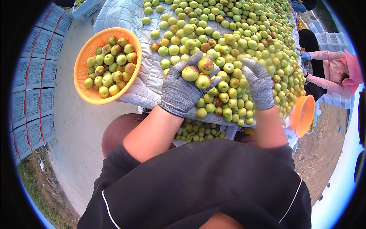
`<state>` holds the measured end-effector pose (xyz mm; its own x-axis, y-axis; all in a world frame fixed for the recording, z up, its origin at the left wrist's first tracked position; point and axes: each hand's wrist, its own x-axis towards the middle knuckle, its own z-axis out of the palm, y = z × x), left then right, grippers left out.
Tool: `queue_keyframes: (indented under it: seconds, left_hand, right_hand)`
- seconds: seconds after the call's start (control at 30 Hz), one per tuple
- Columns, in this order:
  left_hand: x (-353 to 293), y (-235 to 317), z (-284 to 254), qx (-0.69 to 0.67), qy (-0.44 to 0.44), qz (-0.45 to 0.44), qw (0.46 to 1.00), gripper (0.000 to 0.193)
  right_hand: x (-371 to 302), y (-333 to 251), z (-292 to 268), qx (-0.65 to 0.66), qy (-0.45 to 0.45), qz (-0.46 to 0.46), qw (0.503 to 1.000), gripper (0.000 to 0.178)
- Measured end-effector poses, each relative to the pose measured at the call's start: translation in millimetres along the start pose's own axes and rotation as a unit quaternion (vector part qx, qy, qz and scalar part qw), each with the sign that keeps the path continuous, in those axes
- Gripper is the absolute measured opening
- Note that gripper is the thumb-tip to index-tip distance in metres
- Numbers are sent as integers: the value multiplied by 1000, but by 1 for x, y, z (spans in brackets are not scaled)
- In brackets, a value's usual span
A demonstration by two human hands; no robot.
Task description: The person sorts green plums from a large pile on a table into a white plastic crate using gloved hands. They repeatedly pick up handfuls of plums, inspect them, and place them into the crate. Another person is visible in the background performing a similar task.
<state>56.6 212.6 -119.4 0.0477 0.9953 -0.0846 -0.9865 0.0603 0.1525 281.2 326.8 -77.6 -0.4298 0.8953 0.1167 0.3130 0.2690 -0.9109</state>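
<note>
My left hand (181, 89), in a grey knit glove, is turned palm up and holds three green jujubes (203, 81) with reddish-brown patches. My right hand (259, 84), gloved the same way and a little blurred, hovers over the pile to the right. Its fingers are stretched out and slightly bent, and I see nothing in them. Beneath and beyond both hands spreads a large heap of green jujubes (263, 42), some with brown marks. To the left of my left hand, an orange plastic basket (82, 72) holds many browner jujubes.
The heap lies on a pale quilted cover (118, 17). More jujubes (198, 131) show below the table edge. Another orange basket (304, 114) stands at the right. Stacked grey crates (34, 76) line the far left. A person in a pink hat (352, 68) works at the right.
</note>
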Motion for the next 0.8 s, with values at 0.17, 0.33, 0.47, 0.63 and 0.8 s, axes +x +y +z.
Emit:
queue_keyframes:
  seconds: [0.17, 0.33, 0.47, 0.63, 0.8]
  left_hand:
    - [-36, 1, 8, -103, -49, -51, 992, 68]
    - [-70, 14, 19, -70, 88, -63, 992, 63]
    - [-103, 12, 28, 2, 235, -59, 970, 50]
    - [-155, -10, 0, 122, 196, -99, 968, 49]
    - [-169, 35, -15, 16, 123, -72, 990, 48]
  right_hand:
    - [-86, -21, -5, -45, -4, 3, 999, 24]
    - [-143, -11, -3, -15, -33, 31, 999, 25]
    - [-171, 10, 25, 89, -85, 101, 987, 19]
    - [-181, 3, 64, -3, -181, 15, 983, 20]
    - [-179, -33, 77, -103, -241, -11, 965, 23]
